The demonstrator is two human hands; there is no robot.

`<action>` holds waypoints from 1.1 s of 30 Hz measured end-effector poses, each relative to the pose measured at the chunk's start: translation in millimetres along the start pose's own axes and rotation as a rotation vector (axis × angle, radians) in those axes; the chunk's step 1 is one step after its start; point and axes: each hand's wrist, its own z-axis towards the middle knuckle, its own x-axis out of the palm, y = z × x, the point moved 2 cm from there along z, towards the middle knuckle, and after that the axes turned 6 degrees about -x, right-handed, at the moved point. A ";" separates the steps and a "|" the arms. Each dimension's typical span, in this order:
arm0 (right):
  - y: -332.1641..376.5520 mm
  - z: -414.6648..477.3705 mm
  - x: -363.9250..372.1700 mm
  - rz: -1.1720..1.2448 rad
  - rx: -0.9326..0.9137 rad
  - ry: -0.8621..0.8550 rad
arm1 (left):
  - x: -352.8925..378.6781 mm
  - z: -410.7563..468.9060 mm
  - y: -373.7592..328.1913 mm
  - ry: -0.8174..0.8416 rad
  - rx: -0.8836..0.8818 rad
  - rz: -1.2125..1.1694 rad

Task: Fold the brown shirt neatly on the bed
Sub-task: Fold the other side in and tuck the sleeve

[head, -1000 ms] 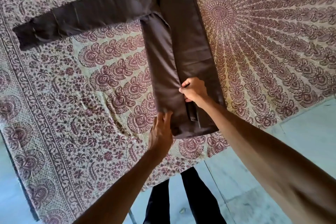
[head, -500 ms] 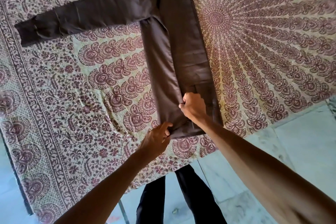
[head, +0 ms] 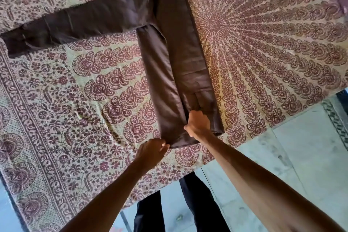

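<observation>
The left hand (head: 152,151) pinches the near corner of the hem (head: 181,143), and the right hand (head: 197,124) grips the cloth just beside it. The brown shirt (head: 178,52) lies half-folded lengthwise on the bed (head: 75,103). The step seems to be squaring the hem; next, the outstretched sleeve (head: 75,22) likely needs folding in.

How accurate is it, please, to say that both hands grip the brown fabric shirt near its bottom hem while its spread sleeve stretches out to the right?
Not quite: the head view shows the spread sleeve of the brown fabric shirt stretching out to the left, not the right. The left hand and right hand do both grip it near its bottom hem.
</observation>
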 end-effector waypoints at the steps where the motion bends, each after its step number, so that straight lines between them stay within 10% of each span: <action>1: -0.5 -1.2 -0.3 -0.010 0.004 0.001 | -5.2 2.6 -3.2 0.007 0.002 0.014; 11: 21.7 35.7 -50.0 0.155 -0.040 -0.134 | -55.4 64.0 -3.8 0.064 0.176 0.076; 25: 187.7 183.4 -117.1 0.901 -0.050 0.017 | -299.0 255.5 107.0 -0.608 -0.126 -0.036; 33: 302.4 229.9 -106.0 1.588 0.157 0.055 | -382.4 313.5 209.4 -0.440 -0.327 0.184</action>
